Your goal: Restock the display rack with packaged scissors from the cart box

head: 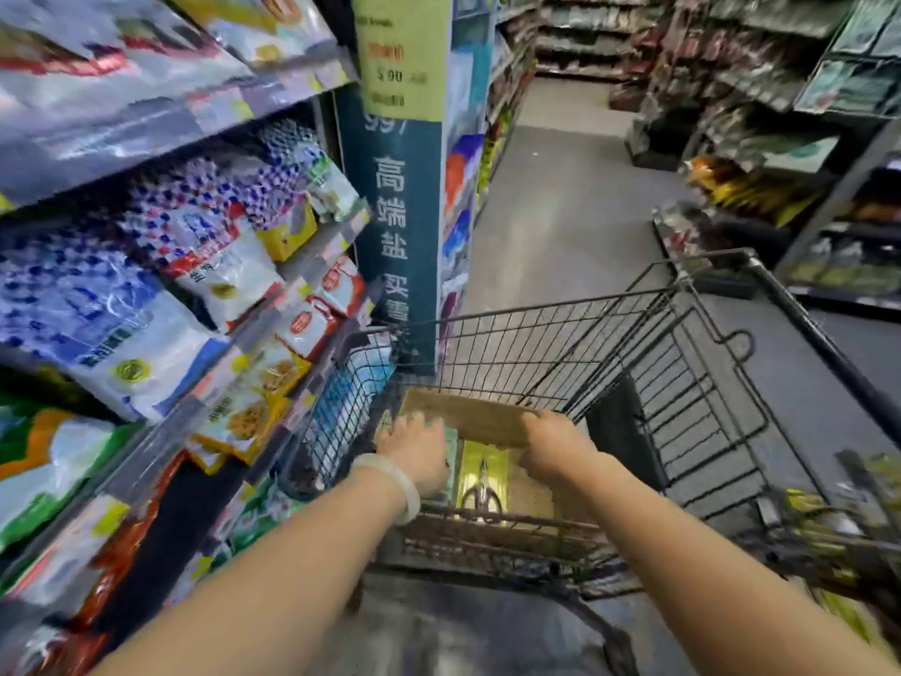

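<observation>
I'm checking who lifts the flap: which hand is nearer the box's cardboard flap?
Right. The right hand grips the cardboard flap; the left hand is beside it, down on packages in the box.

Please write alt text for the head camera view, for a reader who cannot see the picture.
Two bare hands reach into a cardboard box in a wire shopping cart: the left hand rests on packages inside, the right hand holds a box flap. A yellow pack of scissors lies between them. Shelves of bagged goods stand on the left.
</observation>
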The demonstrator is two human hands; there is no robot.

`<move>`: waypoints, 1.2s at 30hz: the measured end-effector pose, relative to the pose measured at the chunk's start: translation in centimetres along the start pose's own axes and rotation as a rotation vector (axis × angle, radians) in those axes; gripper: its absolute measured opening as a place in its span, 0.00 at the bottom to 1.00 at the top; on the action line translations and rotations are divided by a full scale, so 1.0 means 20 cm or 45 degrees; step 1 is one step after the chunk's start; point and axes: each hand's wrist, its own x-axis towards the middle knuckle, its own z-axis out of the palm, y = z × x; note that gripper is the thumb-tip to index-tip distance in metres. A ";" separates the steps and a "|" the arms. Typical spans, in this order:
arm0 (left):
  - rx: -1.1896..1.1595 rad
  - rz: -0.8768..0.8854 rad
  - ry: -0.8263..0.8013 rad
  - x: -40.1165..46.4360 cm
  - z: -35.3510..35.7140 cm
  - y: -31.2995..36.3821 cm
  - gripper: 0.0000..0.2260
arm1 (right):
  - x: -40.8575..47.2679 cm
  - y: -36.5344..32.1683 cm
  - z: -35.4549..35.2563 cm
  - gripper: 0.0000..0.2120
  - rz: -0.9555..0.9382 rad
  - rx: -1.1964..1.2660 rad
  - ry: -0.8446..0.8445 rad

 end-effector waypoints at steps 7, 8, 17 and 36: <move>-0.001 0.001 -0.223 0.43 0.14 -0.05 0.29 | 0.40 0.12 0.19 0.26 0.145 0.096 -0.260; -0.017 -0.006 -0.251 0.49 0.18 -0.05 0.29 | 0.47 0.14 0.24 0.25 0.153 0.114 -0.310; -0.119 -0.098 -0.513 1.00 0.60 -0.07 0.23 | 1.11 0.32 1.03 0.21 0.315 0.381 -0.652; -0.553 -0.330 -0.511 1.34 0.79 -0.02 0.22 | 1.33 0.36 1.23 0.11 0.875 1.376 -0.941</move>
